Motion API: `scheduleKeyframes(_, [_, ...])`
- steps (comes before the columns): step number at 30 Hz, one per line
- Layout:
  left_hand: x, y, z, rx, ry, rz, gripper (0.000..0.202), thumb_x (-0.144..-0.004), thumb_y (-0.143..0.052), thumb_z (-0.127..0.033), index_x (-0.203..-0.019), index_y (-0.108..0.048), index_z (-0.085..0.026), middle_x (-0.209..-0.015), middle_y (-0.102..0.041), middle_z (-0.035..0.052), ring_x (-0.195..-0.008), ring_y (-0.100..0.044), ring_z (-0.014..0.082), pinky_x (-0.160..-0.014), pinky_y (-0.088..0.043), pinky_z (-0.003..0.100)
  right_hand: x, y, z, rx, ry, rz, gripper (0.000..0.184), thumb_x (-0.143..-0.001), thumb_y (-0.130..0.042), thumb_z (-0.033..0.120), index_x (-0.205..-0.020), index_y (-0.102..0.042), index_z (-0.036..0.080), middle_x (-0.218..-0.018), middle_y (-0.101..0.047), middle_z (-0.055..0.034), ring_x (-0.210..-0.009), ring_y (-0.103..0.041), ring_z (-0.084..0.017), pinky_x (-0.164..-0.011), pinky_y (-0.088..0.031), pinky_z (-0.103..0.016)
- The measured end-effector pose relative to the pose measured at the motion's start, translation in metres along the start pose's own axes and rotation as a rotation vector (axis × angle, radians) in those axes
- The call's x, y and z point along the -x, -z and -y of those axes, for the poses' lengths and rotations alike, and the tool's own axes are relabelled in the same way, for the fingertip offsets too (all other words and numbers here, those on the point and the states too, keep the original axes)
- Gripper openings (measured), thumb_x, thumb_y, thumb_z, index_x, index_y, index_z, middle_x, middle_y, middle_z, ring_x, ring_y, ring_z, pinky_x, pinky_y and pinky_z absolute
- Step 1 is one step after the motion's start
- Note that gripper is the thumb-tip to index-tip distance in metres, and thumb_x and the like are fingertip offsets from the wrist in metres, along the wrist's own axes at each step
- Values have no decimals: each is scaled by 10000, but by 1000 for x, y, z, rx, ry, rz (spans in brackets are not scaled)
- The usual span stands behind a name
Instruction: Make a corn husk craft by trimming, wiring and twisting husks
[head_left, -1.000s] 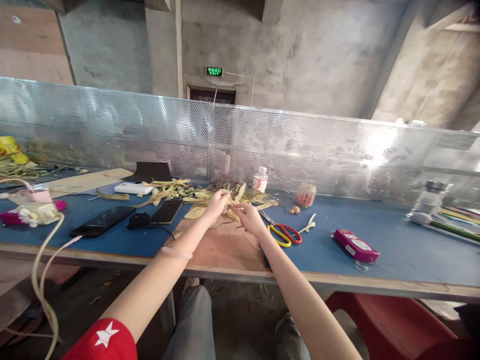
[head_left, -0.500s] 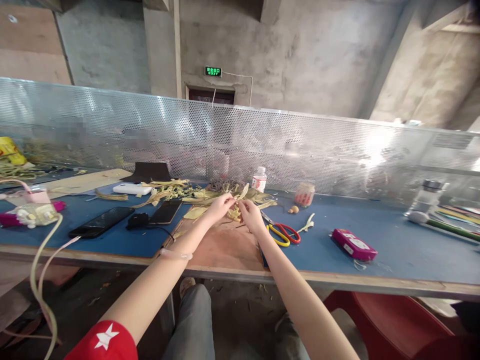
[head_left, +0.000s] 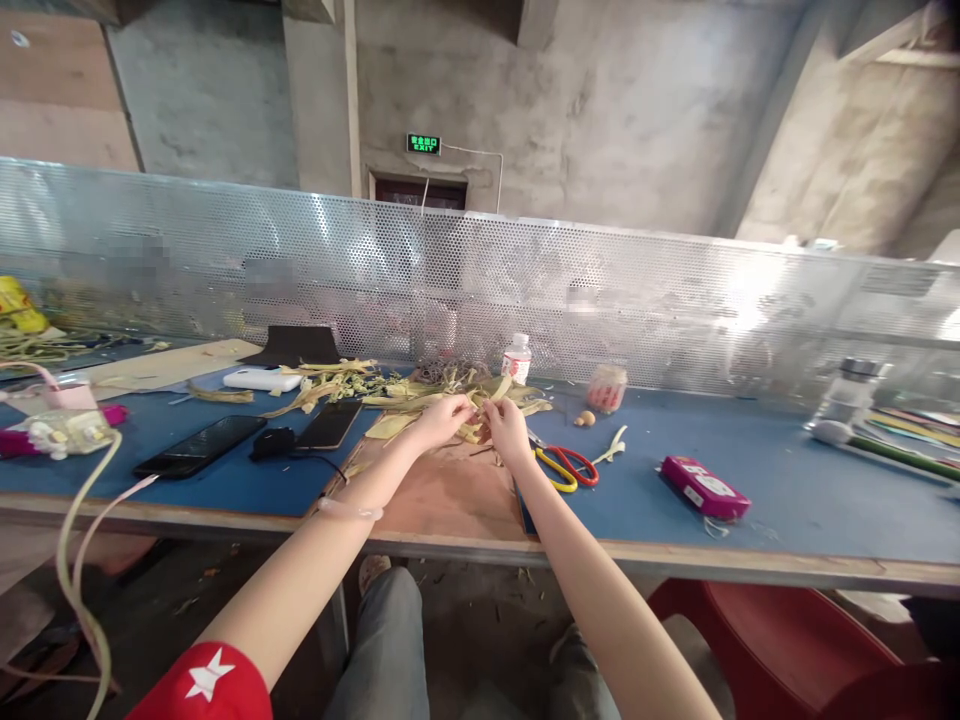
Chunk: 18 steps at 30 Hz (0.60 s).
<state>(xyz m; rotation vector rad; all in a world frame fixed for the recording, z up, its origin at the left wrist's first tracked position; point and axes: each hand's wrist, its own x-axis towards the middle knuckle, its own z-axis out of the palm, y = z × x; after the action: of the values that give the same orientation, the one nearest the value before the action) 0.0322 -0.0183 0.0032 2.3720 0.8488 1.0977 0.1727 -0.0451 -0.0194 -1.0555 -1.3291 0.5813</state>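
Judging from what lay on the bench, little of the work could be counted as done. Only a short, tangled bundle of strips was seen between the hands, and whether it was plaited or merely gathered could not be told. The bundle was held just above the far edge of a brown board, with the left hand and the right hand brought close together and the fingers of both pinched shut on it. Much material appeared to be left: a loose heap of strips was spread behind and to the left. The strips were pale yellow-green, flat and narrow, dry-looking and curled at the ends. Scissors were left untouched beside the right hand.
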Motion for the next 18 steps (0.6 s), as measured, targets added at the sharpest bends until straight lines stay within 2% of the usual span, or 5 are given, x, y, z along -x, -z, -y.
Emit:
scheduleKeyframes(3, [2,1,-5,50,13,42,270,-846,-439,-366,-711,-541,-155,-670,-548,-5,-635,-496,131,-608,-373,235,2,1,2,62,21,-47,211,-822,-447,391,-702,-413,220,-511,-505,44,-348,-440,-114,-374,-356,-235])
scheduleKeyframes(9, [4,1,-8,157,63,73,312,-828,-453,-425,-765,-584,-149,-727,-592,15,-622,-505,128,-558,-382,227,-1,3,3,156,89,-142,219,-812,-464,362,-658,-389,226,-545,-493,29,-513,-484,-146,-510,-358,-249])
scheduleKeyframes(12, [3,0,-2,212,105,18,351,-807,-470,-469,-762,-605,-148,-757,-623,24,-610,-516,126,-559,-397,234,-2,2,1,152,116,-124,230,-825,-446,381,-669,-368,230,-527,-469,44,-511,-472,-143,-511,-348,-245])
scheduleKeyframes(15, [0,-2,3,304,235,-60,437,-789,-459,-545,-732,-615,-141,-716,-630,33,-599,-545,134,-535,-401,240,-2,1,-1,133,142,-89,241,-838,-426,400,-682,-347,235,-500,-437,63,-480,-449,-131,-494,-343,-236])
scheduleKeyframes(18, [-2,-4,6,441,342,-84,465,-762,-490,-579,-786,-633,-137,-725,-637,41,-601,-571,139,-505,-405,238,-2,0,-3,116,164,-56,228,-850,-406,400,-705,-355,233,-508,-430,67,-464,-436,-122,-480,-344,-230])
